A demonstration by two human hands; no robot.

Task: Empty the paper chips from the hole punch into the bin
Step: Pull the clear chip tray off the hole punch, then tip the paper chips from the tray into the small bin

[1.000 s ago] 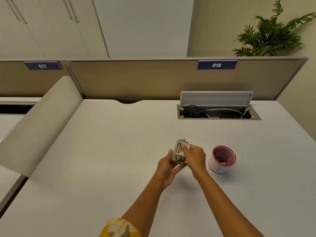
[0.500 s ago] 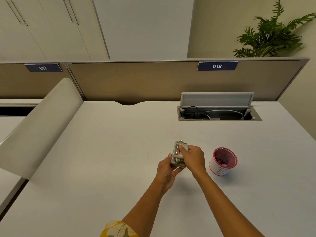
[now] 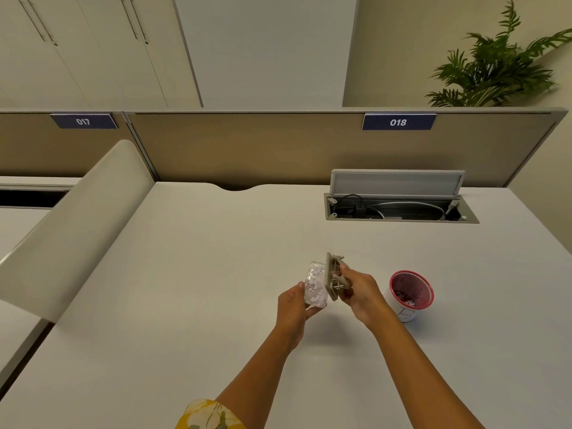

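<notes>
Above the white desk, my right hand [image 3: 360, 294] grips the grey metal hole punch [image 3: 333, 275], which is turned on its side. My left hand [image 3: 292, 306] holds the clear chip tray [image 3: 315, 284], pulled apart from the punch's base and full of pale paper chips. The two parts sit side by side, almost touching. The bin [image 3: 411, 294], a small white cup with a red rim and red inside, stands on the desk just right of my right hand and holds some chips.
An open cable hatch [image 3: 399, 209] with wires is sunk in the desk [image 3: 201, 274] behind the bin. A tan partition runs along the back edge, and a curved white divider [image 3: 77, 224] borders the left side.
The clear chip tray has come off the punch's base into my left hand. Both hands have drifted slightly down and toward me.
</notes>
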